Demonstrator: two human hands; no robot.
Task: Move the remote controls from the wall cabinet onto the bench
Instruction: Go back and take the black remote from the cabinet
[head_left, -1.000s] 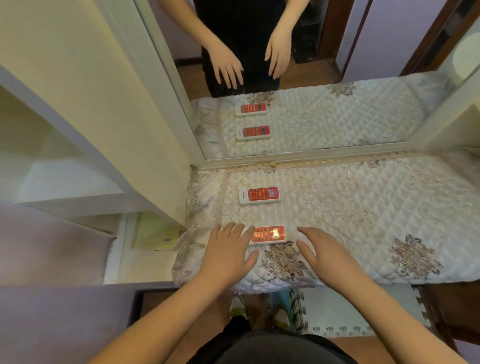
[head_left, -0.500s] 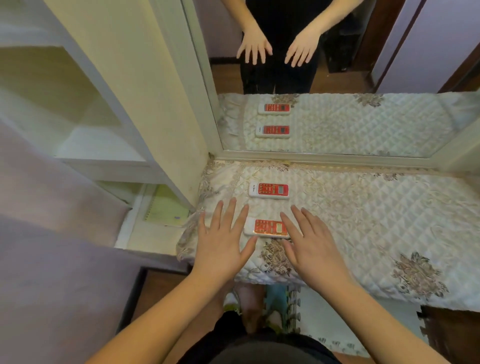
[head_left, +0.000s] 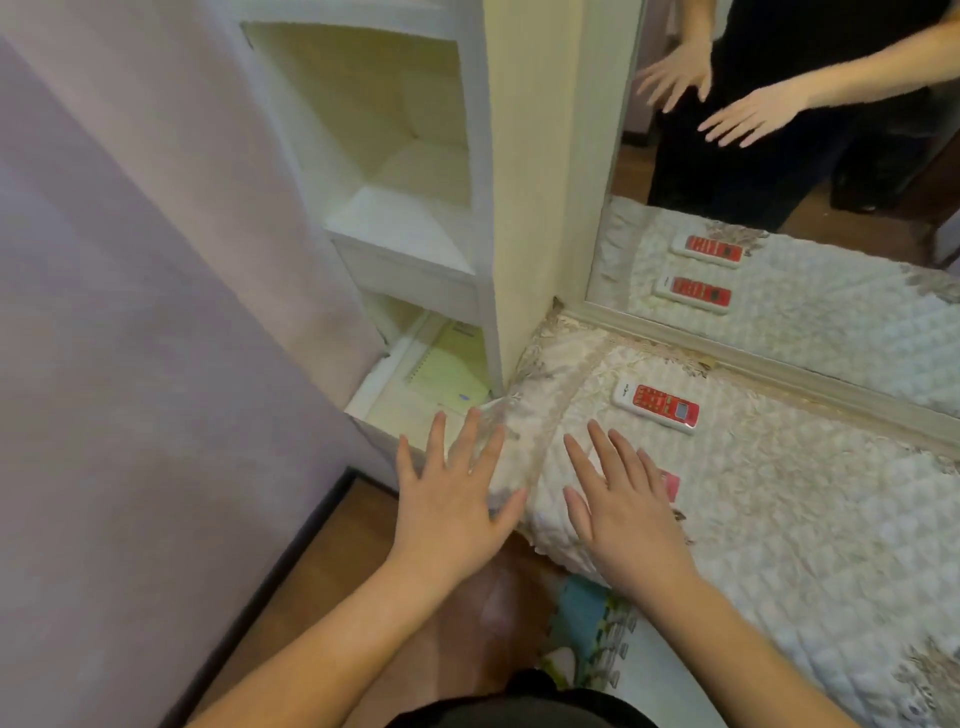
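While hands (head_left: 540, 499) spread empty, right hides near remote (head_left: 670, 486); notebook (head_left: 441, 371) in cabinet.

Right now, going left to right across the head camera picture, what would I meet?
Lilac wall → white cabinet shelf → left hand → right hand → far remote control → quilted bench cover.

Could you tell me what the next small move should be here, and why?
Probably draw both hands back from the bench and stop. Two remote controls lie on it: one in the open, one mostly under the right hand. The left hand is empty, and the visible cabinet shelves show no remotes.
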